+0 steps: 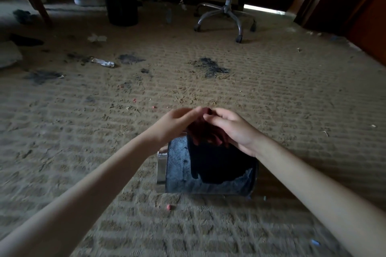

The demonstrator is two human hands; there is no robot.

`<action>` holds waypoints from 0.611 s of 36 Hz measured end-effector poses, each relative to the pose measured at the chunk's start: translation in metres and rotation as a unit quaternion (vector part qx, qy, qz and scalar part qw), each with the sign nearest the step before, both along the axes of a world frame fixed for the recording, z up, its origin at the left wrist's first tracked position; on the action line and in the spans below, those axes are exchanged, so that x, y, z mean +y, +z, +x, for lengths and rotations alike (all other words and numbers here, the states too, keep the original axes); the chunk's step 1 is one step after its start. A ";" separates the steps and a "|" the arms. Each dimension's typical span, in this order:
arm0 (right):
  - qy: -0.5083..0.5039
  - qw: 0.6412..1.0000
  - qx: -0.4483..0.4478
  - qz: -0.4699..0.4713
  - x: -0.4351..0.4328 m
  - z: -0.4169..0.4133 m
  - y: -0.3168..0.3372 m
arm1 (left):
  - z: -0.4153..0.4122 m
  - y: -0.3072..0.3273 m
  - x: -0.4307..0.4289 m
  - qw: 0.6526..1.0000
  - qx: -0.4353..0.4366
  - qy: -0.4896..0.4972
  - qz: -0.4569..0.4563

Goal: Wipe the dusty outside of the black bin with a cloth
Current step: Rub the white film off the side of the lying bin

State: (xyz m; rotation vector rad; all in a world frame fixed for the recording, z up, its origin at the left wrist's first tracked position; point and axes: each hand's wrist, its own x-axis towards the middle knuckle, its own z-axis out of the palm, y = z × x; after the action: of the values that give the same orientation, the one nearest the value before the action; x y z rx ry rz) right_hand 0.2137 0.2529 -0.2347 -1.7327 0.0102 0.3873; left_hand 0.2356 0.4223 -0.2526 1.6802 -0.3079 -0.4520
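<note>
A black bin (181,171) lies on its side on the carpet, its chrome rim (161,168) to the left and its dusty grey flank facing up. A dark red cloth (205,133) hangs above the bin, its lower dark part draped over the flank. My left hand (174,124) and my right hand (231,129) meet above the bin, and both pinch the top of the cloth between fingers and thumb. The cloth's top edge is blurred.
A second black bin (121,4) stands at the back left beside a wooden chair leg (39,4). An office chair (227,9) on castors stands at the back centre. Dark dirt patches (211,67), paper scraps (103,62) and pink crumbs litter the beige carpet.
</note>
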 end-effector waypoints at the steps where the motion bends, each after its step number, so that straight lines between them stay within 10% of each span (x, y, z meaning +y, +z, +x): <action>1: 0.008 1.000 -0.008 0.003 0.001 -0.001 0.000 | -0.001 -0.001 -0.001 1.000 0.012 -0.017 -0.011; 9: -0.069 0.932 -0.251 -0.254 0.008 0.000 -0.010 | 0.003 -0.011 0.008 0.990 0.076 -0.024 -0.118; 15: -0.085 0.986 -0.002 0.146 0.020 -0.007 -0.021 | 0.002 -0.011 0.007 0.966 0.132 0.009 -0.222; 19: -0.101 0.975 -0.181 -0.080 0.011 0.004 -0.031 | 0.004 -0.021 0.010 0.995 -0.045 0.089 -0.008; 22: -0.106 0.896 -0.304 -0.305 -0.002 0.022 -0.046 | 0.009 -0.039 0.025 0.960 -0.152 0.036 0.231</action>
State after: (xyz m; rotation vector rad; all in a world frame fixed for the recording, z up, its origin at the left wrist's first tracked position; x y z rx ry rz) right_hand 0.2352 0.2505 -0.2809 -2.3830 -0.1456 -0.3785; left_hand 0.2448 0.4476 -0.2917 2.2181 -0.3848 -0.2166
